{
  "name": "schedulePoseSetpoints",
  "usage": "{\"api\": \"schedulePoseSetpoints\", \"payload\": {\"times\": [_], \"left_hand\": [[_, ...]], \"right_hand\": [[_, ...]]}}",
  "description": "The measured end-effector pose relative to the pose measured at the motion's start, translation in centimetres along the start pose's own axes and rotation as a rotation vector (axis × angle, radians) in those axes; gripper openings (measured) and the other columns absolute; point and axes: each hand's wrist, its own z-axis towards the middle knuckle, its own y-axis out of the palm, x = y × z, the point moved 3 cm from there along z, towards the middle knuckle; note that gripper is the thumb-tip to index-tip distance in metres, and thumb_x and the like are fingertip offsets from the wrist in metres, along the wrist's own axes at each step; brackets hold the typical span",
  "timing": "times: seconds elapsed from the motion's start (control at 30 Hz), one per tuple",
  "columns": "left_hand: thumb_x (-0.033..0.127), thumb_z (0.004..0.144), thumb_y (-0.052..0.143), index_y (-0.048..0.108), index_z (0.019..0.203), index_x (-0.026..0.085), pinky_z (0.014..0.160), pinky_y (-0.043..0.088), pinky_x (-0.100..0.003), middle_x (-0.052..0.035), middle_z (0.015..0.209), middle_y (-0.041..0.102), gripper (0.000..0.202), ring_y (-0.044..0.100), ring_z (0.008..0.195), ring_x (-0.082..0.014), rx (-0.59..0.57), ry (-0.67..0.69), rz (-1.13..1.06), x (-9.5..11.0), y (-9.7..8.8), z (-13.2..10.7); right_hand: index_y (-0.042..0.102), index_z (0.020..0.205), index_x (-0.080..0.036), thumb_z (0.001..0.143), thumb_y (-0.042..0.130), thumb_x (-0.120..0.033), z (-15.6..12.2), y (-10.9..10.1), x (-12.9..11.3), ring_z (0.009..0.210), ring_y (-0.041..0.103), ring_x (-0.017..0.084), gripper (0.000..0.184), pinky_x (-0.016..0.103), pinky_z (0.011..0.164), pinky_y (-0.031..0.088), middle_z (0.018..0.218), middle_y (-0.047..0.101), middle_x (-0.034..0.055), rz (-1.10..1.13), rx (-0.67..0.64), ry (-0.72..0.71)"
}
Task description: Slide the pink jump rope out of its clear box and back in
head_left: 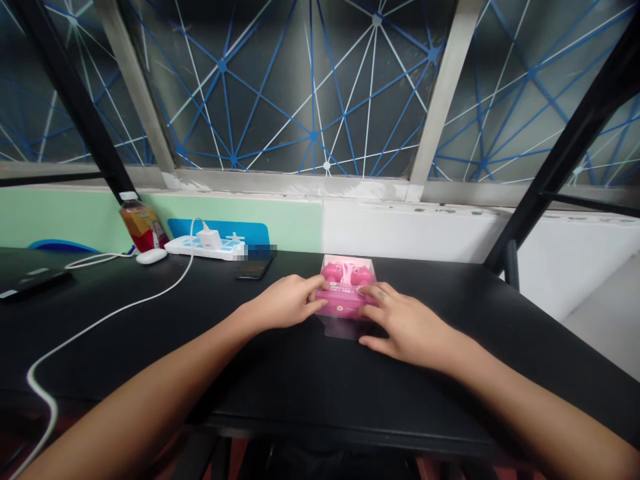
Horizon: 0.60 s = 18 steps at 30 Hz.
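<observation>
A clear-fronted pink box (pixel 343 309) lies on the black table between my hands. Through its clear part I see a bright pink, rounded item (pixel 337 272) whose kind I cannot make out. A transparent flap (pixel 345 328) sticks out from the box's near edge, over the table. My left hand (pixel 290 301) grips the left edge of the box with thumb and fingers closed on it. On the right side, my right hand (pixel 400 320) touches the box with spread fingertips, while its thumb is apart from the box, near the flap.
Behind my left hand lie a dark phone (pixel 256 263) and a white power strip (pixel 207 249) with a plugged-in charger. A white cable (pixel 115 310) runs across the table's left side. Further left are a white mouse (pixel 151 256), a drink bottle (pixel 143 223) and a dark flat device (pixel 35 281).
</observation>
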Motion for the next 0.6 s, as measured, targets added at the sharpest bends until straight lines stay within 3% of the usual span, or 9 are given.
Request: {"api": "schedulePoseSetpoints", "payload": {"times": [0.17,0.27,0.6], "left_hand": [[0.031,0.091,0.054,0.058,0.108,0.02,0.057,0.038,-0.023,0.0026,0.067,0.064,0.02,0.059,0.06,-0.0134,0.001,0.012,-0.015,0.3,-0.1,-0.2],[0.034,0.09,0.056,0.059,0.106,0.02,0.058,0.039,-0.023,0.003,0.067,0.066,0.021,0.06,0.06,-0.0132,-0.022,0.033,-0.033,0.8,-0.2,-0.2],[0.035,0.09,0.058,0.062,0.103,0.021,0.058,0.039,-0.022,0.003,0.066,0.067,0.02,0.06,0.059,-0.0126,-0.011,0.044,-0.031,0.8,-0.5,-0.4]], "right_hand": [[0.065,0.095,-0.019,0.091,0.054,-0.031,0.2,-0.7,0.5,0.102,0.06,0.026,0.016,0.038,0.078,0.054,0.108,0.067,0.011,0.066,0.064,0.044],[0.063,0.098,-0.018,0.092,0.051,-0.023,0.2,-0.7,0.8,0.09,0.062,0.022,0.015,0.034,0.07,0.053,0.095,0.068,0.0081,0.089,0.093,0.086],[0.064,0.102,-0.021,0.094,0.05,-0.023,0.4,-0.4,0.8,0.093,0.059,0.021,0.017,0.034,0.075,0.051,0.097,0.068,0.0041,0.113,0.105,0.076]]}}
